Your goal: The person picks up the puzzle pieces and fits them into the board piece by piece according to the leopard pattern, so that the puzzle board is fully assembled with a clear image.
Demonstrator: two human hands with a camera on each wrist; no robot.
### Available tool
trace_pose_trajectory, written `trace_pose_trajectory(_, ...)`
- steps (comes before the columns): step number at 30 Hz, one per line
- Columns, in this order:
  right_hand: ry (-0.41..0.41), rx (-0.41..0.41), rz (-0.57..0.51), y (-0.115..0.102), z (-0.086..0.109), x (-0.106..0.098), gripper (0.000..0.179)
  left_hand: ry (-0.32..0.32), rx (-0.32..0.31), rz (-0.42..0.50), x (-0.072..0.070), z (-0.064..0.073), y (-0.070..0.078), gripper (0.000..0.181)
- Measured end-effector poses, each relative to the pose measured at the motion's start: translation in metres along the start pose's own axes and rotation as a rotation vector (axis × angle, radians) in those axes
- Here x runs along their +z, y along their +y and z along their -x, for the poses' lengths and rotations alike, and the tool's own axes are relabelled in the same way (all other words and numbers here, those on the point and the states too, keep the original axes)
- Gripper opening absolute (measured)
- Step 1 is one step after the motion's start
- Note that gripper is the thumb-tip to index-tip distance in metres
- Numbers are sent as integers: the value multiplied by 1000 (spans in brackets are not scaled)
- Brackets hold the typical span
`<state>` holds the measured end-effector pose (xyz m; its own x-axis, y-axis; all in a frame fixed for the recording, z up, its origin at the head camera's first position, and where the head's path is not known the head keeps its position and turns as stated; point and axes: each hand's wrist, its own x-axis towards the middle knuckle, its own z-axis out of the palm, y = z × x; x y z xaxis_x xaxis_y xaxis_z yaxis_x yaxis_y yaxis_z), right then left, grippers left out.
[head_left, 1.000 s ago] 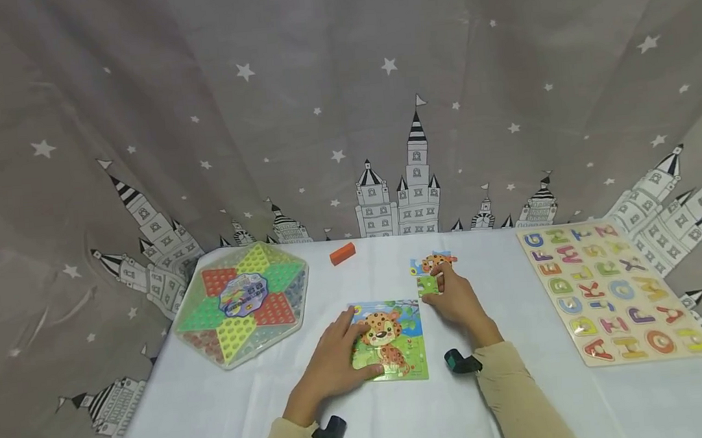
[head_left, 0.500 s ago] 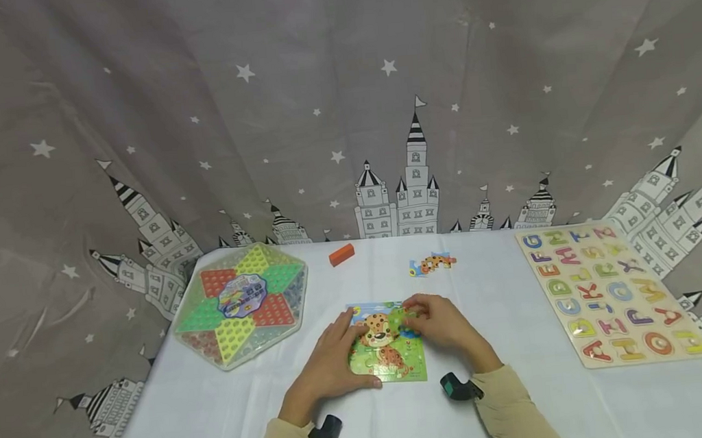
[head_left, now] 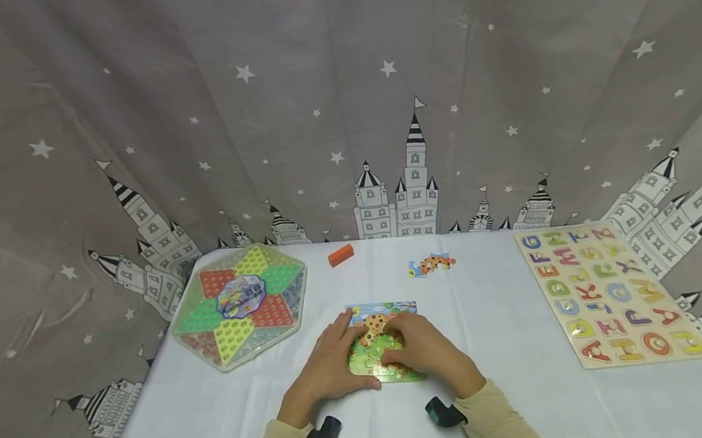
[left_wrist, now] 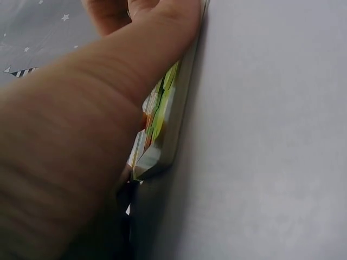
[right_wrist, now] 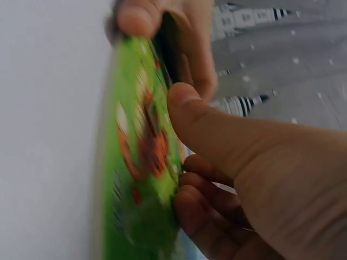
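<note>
A leopard jigsaw puzzle [head_left: 409,376] in a flat square tray lies on the white table in front of me. My left hand [head_left: 328,365] rests along its left side, fingers spread and fairly straight. The left thumb [left_wrist: 162,27] lies against the tray's near edge. Over the middle of the puzzle, my right hand [head_left: 426,347] pinches a green puzzle piece [head_left: 375,345] that overlaps the leopard's face in the head view. The right thumb [right_wrist: 187,103] and bent fingers [right_wrist: 195,208] are close over the picture; they hide much of the piece in the right wrist view.
Joined leopard puzzle pieces [head_left: 430,265] lie behind the puzzle. An orange block [head_left: 341,255] stands near the back edge. A hexagonal Chinese checkers set [head_left: 240,307] is at left, a wooden alphabet board [head_left: 611,295] at right. A grey castle-print curtain [head_left: 293,113] hangs behind.
My right hand has taken the green piece from beside the loose pieces and carried it left and towards me, over the puzzle's middle. The left hand has stayed almost still.
</note>
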<state>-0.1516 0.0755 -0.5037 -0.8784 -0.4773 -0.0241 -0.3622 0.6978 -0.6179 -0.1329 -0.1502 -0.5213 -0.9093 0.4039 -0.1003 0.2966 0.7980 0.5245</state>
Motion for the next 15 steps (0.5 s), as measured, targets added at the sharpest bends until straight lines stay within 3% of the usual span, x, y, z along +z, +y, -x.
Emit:
trace_pose_trajectory(9,-93,-140,7,-12,0,14,35,-12,19,1,0,1,-2,108)
trace_pose_trajectory(15,-96,-202,23,-20,-3,21,34,-21,28,-14,0,1,-5,110)
